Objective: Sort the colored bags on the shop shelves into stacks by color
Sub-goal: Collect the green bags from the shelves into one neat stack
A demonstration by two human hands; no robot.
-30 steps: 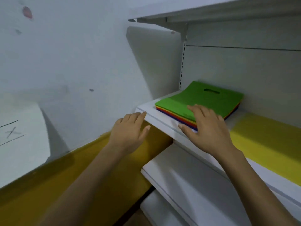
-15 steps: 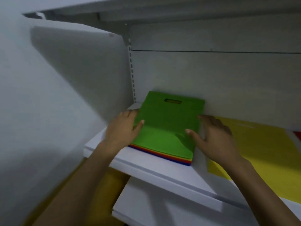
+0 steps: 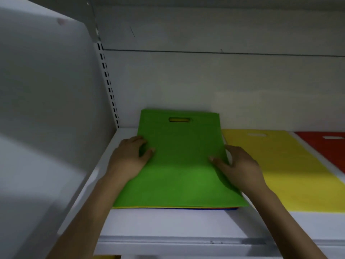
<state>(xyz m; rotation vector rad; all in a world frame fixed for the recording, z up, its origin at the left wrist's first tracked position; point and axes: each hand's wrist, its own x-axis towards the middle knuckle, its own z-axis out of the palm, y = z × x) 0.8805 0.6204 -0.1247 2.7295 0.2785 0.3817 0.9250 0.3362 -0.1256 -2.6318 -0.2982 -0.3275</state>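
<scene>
Head cam view: green bag [image 3: 179,165] sits dead center of the frame, topping a stack [image 3: 168,208] of mixed colors on the white shelf [image 3: 168,225]. Left hand [image 3: 128,161] pinches its left edge, thumb on top, fingers curled down the side. Right hand [image 3: 240,169] does the same on the right edge. Can't tell if the fingers go under just the top bag or more. Yellow bag [image 3: 291,174] lies flat just right of it, red bag [image 3: 324,146] at the far right edge.

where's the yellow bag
The yellow bag lies flat on the shelf in the head view, right of the green-topped stack, left of the red bag.
</scene>
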